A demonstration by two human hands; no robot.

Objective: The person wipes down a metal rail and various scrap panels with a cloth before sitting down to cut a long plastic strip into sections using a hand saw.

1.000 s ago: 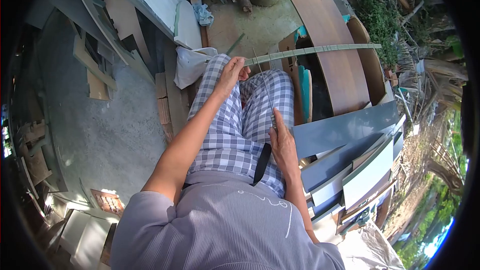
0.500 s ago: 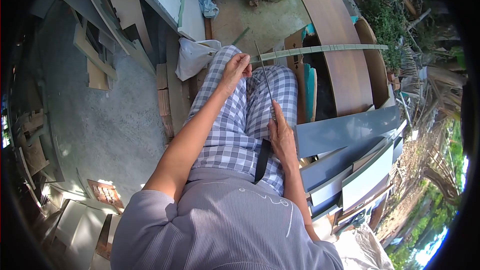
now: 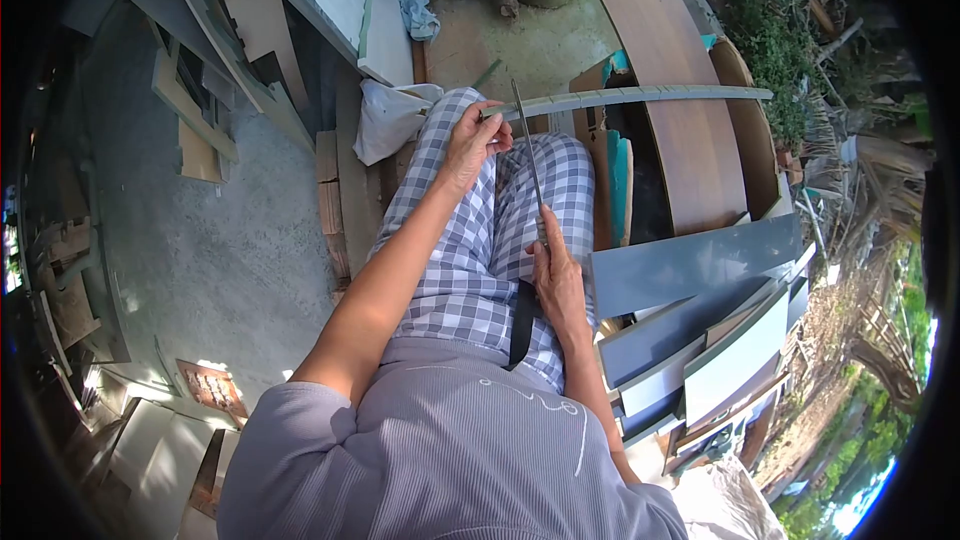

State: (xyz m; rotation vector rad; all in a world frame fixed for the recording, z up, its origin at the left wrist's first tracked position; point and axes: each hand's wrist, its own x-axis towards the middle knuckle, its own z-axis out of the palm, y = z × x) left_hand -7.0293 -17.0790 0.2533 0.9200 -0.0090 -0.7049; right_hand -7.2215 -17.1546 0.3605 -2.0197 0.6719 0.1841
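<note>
My left hand (image 3: 468, 148) is closed over the near end of a long, thin green strip (image 3: 640, 94) that looks like split bamboo, with dark cross marks along it. From my thumb and fingers, above my knees, the strip runs out to the right. A knife (image 3: 531, 162) with a long, narrow dark blade is gripped in my right hand (image 3: 561, 285), its handle mostly hidden by the fingers. The blade points away from me and crosses the strip just right of my left fingertips. Checked trousers (image 3: 450, 260) cover my legs below both hands.
Beyond the strip, a brown board (image 3: 690, 140) rests on an open cardboard box (image 3: 617, 180). Grey panels (image 3: 690, 258) are stacked at my right. A white bag (image 3: 385, 125) sits by my left knee, and curved board offcuts (image 3: 250, 10) lean at the upper left.
My left fingers have shifted slightly and loosened at the strip's end, and the strip has turned and tilted a little. The knife has moved slightly with my right hand, its blade still across the strip.
</note>
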